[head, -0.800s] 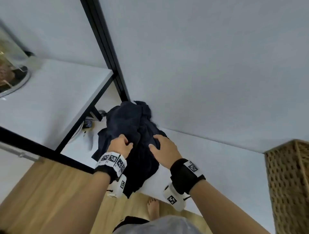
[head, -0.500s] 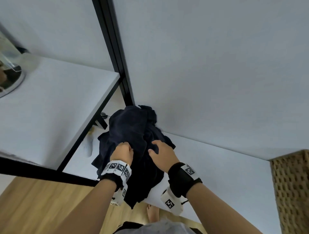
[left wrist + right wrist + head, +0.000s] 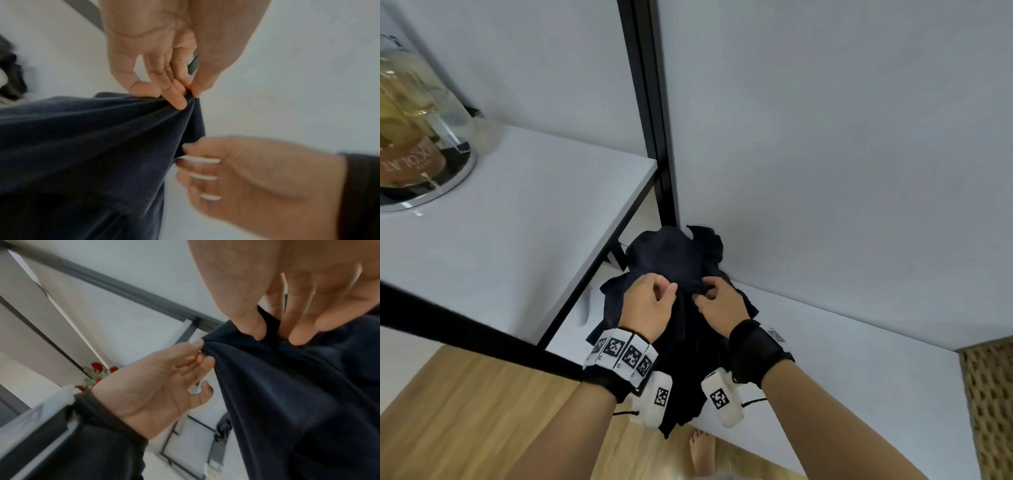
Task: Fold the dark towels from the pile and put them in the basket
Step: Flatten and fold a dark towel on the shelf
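Observation:
A heap of dark navy towels (image 3: pixel 674 253) lies on the white table (image 3: pixel 842 359), pushed against the wall. One towel (image 3: pixel 688 359) from it hangs down over the table's front edge. My left hand (image 3: pixel 654 301) pinches a fold of this towel (image 3: pixel 92 146) between thumb and fingertips (image 3: pixel 179 100). Close beside it, my right hand (image 3: pixel 714 303) pinches the same bunched cloth (image 3: pixel 298 386), thumb and fingers (image 3: pixel 302 335) curled into it. The wicker basket (image 3: pixel 989 404) stands at the far right, cut off by the picture's edge.
A white shelf (image 3: pixel 517 222) with a black frame post (image 3: pixel 650 102) and front bar (image 3: pixel 465 329) stands to the left. A glass dome on a metal base (image 3: pixel 410 137) sits on it. Below are a wooden floor (image 3: pixel 482 411) and my bare foot (image 3: pixel 702 452).
Both hands lay on the heap before; now they have come closer together and pinch a fold of the top towel. The view has tilted up slightly.

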The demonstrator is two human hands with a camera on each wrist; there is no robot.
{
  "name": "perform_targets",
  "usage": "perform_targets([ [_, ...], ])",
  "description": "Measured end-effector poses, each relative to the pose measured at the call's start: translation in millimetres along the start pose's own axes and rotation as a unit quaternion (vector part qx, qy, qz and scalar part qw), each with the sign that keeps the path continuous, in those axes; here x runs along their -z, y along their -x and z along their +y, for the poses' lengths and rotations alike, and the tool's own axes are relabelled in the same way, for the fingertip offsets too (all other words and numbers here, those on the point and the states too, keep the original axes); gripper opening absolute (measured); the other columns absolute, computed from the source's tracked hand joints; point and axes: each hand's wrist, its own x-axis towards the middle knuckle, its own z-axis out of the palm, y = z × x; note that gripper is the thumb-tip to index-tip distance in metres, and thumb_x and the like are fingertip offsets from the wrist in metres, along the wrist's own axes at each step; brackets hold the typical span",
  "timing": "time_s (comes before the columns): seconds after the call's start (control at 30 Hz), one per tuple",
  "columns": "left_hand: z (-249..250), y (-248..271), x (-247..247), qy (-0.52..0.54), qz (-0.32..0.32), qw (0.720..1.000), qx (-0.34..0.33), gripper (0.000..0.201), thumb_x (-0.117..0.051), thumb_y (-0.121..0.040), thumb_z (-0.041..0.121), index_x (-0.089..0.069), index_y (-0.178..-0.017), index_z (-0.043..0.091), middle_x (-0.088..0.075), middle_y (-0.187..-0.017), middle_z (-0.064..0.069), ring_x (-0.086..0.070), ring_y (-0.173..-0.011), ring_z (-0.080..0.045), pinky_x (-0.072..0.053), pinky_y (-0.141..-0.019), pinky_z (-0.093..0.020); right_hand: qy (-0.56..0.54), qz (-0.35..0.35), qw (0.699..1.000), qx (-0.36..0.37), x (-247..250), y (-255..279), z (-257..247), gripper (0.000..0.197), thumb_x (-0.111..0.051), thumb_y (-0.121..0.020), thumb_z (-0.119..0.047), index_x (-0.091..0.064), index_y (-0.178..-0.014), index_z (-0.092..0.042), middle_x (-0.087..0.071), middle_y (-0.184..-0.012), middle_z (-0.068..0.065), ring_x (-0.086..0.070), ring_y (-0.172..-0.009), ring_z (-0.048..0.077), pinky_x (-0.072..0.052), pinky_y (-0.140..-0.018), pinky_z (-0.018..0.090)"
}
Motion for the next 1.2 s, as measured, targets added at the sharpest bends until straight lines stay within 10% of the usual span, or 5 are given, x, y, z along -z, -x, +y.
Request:
perform_targets([
  [0.17, 95, 8, 38, 0.16, -0.011, 0.985, -0.069, 0.01, -0.065, -0.09, 0.028, -0.061, -0.083, 0.022, -0.068, -0.074, 0.007, -0.067, -0.069, -0.002, -0.046, -0.064, -0.008, -0.103, 0.024, 0.991, 0.085, 62, 37, -31, 0.034, -0.07, -0.084, -0.018, -0.062, -0.116, -0.025, -0.074, -0.089, -0.008, -0.069, -0.092, 0.012, -0.053, -0.095, 0.039],
  [0.53, 289, 66, 88, 0.33, -0.114, 0.905, -0.243, 0.006, -0.065, -0.09, 0.009, -0.063, -0.086, 0.005, -0.069, -0.077, -0.004, -0.07, -0.079, -0.014, -0.06, -0.078, -0.032, -0.11, 0.079, 0.959, 0.247, 238, 187, -94, 0.051, -0.075, -0.082, -0.03, -0.051, -0.119, -0.057, -0.07, -0.1, -0.014, -0.069, -0.077, 0.006, -0.05, -0.066, 0.012],
  [0.8, 384, 125, 84, 0.339, -0.122, 0.881, -0.305, 0.009, -0.062, -0.09, 0.007, -0.06, -0.081, 0.005, -0.063, -0.079, -0.01, -0.069, -0.075, -0.013, -0.058, -0.07, -0.028, -0.022, 0.18, 0.947, 0.267, 331, 265, -122, 0.014, -0.066, -0.091, -0.029, -0.072, -0.089, -0.016, -0.067, -0.073, 0.002, -0.064, -0.064, 0.007, -0.047, -0.057, 0.014],
  [1.0, 405, 156, 57, 0.371, -0.137, 0.875, -0.28, 0.011, -0.064, -0.09, 0.009, -0.059, -0.083, 0.002, -0.066, -0.092, -0.023, -0.071, -0.085, -0.024, -0.06, -0.079, -0.038, -0.135, 0.241, 0.905, 0.325, 368, 314, -143, 0.017, -0.067, -0.091, -0.018, -0.072, -0.093, -0.002, -0.066, -0.095, 0.023, -0.073, -0.08, 0.018, -0.06, -0.068, 0.028],
  [1.2, 371, 183, 9, 0.399, -0.225, 0.847, -0.268, 0.016, -0.066, -0.09, 0.014, -0.062, -0.105, 0.011, -0.071, -0.101, 0.0, -0.068, -0.098, -0.014, -0.055, -0.077, -0.024, -0.106, 0.29, 0.889, 0.338, 375, 336, -153, 0.014, -0.065, -0.091, -0.014, -0.07, -0.085, -0.002, -0.063, -0.074, 0.0, -0.073, -0.069, 0.012, -0.061, -0.067, 0.028],
])
